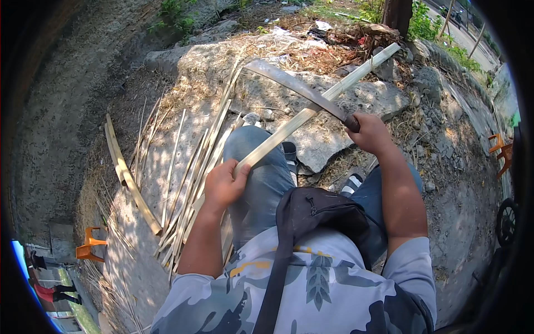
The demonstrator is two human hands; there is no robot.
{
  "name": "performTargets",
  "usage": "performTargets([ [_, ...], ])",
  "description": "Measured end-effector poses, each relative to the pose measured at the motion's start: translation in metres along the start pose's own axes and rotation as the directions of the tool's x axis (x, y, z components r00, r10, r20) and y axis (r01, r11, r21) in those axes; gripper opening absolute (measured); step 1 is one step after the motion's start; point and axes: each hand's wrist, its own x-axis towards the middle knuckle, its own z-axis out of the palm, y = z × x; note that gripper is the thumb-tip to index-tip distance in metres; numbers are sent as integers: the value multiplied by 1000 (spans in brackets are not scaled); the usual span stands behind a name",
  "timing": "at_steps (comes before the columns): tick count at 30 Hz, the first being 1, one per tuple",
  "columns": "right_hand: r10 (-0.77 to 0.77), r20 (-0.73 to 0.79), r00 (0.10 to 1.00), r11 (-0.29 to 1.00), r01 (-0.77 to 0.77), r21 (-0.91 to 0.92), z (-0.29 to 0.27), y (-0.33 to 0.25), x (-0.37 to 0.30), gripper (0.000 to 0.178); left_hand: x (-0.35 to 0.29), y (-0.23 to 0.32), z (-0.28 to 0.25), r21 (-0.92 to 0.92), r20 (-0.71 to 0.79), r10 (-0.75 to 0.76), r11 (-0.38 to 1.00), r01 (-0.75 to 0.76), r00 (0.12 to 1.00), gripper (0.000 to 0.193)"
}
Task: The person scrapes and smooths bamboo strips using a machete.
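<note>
My left hand (pixel 223 186) is closed around the near end of a long, pale bamboo strip (pixel 278 135), just above my left knee. The strip slants up and away to the right. In my right hand (pixel 369 133) is the dark handle of a machete (pixel 286 81), its long grey blade pointing up and to the left. The blade lies across the bamboo strip near its middle, next to a lighter, freshly bared patch. Whether the edge has gone into the strip cannot be made out.
Several thin bamboo strips (pixel 196 161) lie in a pile left of my leg. Farther left are thicker bamboo pieces (pixel 133 186). Broken concrete slabs (pixel 318 146) lie ahead, before a tree trunk (pixel 397 16). Orange chairs (pixel 90 245) stand at the sides, and a person (pixel 55 292) is at lower left.
</note>
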Motion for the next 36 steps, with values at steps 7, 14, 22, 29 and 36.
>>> performTargets([
  [7, -246, 140, 959, 950, 267, -161, 12, -29, -7, 18, 1, 4, -2, 51, 79, -68, 997, 64, 995, 49],
  [14, -10, -89, 996, 1000, 11, 14, -3, 16, 6, 22, -1, -4, 3, -36, 30, -2, 999, 3, 1000, 49],
  [22, -61, -50, 997, 993, 65, 97, 0, 4, -3, 23, 0, -2, 4, -88, 11, -19, 996, 20, 1000, 49],
  [29, -419, 51, 907, 895, 422, -144, 21, -33, -5, 20, 1, 2, 2, -28, 14, -16, 999, 16, 1000, 46],
  [36, -199, -11, 980, 973, 196, -121, -3, 8, 3, 19, -1, -7, 5, -74, 16, 7, 997, -6, 1000, 45],
])
